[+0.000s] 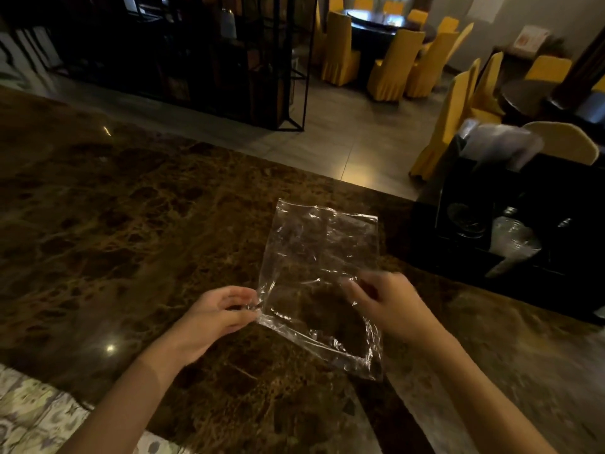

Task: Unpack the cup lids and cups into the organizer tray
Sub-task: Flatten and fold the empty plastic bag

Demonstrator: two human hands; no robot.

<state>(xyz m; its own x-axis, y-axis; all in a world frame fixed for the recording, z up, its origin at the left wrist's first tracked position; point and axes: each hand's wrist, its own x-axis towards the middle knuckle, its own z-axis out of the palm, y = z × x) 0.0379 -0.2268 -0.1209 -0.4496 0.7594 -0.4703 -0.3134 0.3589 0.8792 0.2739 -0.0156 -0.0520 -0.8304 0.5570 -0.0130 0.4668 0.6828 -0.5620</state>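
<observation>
Your left hand [226, 311] pinches the empty clear bag [319, 283] at its 9 o'clock edge; right hand [384, 303] blurred, grip unclear. Organizer tray [458, 191] at 2 o'clock holds cups [512, 240]. Risk: bag slips off the bench [131, 208].
</observation>
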